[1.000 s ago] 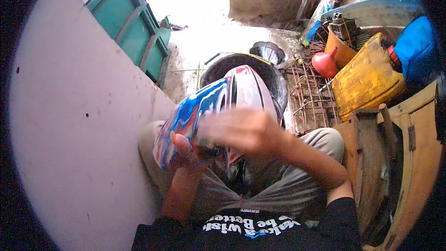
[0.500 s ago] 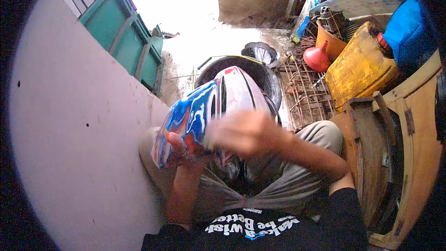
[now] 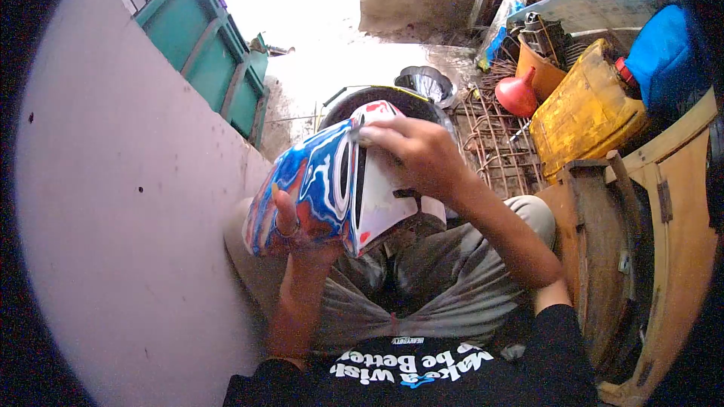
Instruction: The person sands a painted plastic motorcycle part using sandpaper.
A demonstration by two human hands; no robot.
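Observation:
A helmet-like painted shell [image 3: 309, 181] is held above my lap, tilted. Its left side has blue, white and red swirls, and its right side is mostly white with dark slots and red marks. My left hand [image 3: 290, 234] grips the lower left part from below, thumb up against the swirled surface and other fingers hidden. My right hand [image 3: 411, 151] lies over the white side, its fingertips pressed together at the upper edge where the two sides meet. A small greyish bit shows at those fingertips, too small to name.
Beyond the shell stands a black tub [image 3: 377, 96] with a dark scalloped bowl [image 3: 426, 84] behind it. At right are a rusty wire grid [image 3: 494, 143], a red funnel [image 3: 516, 94], a yellow jerrycan [image 3: 588, 105] and wooden panels [image 3: 671, 203]. A pale wall [image 3: 136, 196] borders the left.
My right hand has moved up and away along the shell, from its lower middle to the upper edge. The shell has turned slightly, showing more of the white side's lower part.

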